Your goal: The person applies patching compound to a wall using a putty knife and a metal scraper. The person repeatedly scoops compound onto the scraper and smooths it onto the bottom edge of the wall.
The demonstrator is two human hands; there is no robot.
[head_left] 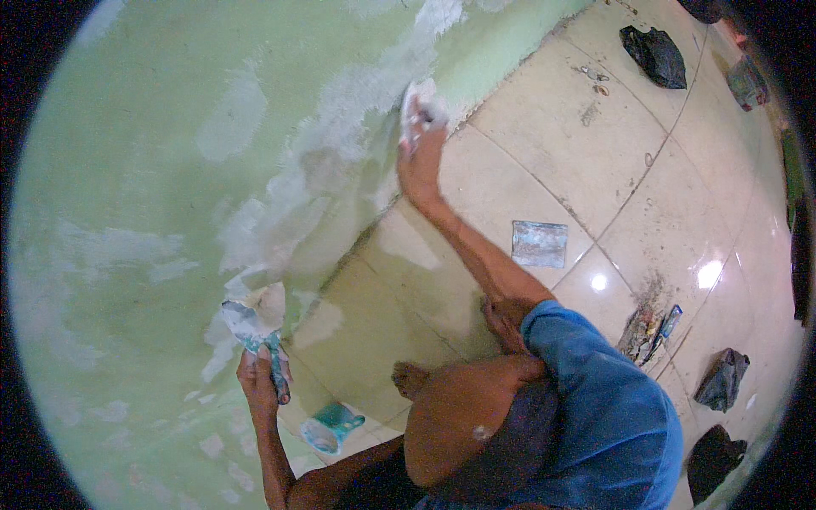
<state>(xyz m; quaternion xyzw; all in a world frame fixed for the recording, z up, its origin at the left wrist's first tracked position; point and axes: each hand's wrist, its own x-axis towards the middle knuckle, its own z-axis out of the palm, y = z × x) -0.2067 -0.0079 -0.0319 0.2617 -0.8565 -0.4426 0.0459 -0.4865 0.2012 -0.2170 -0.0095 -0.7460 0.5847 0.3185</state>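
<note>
Against the patched green wall (pixel 153 200), beside the tiled floor (pixel 501 140), the right hand (pixel 420 140) is gripping a blurred pale tool (pixel 409 106), while the left hand (pixel 257 376) is clasping a filler-loaded putty knife (pixel 242 320) before the wall.

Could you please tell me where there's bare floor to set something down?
The floor between the green wall, right forearm and grey sheet looks bare. It's crowded around the blue-handled knife, dark debris and crumpled black plastic.
</note>
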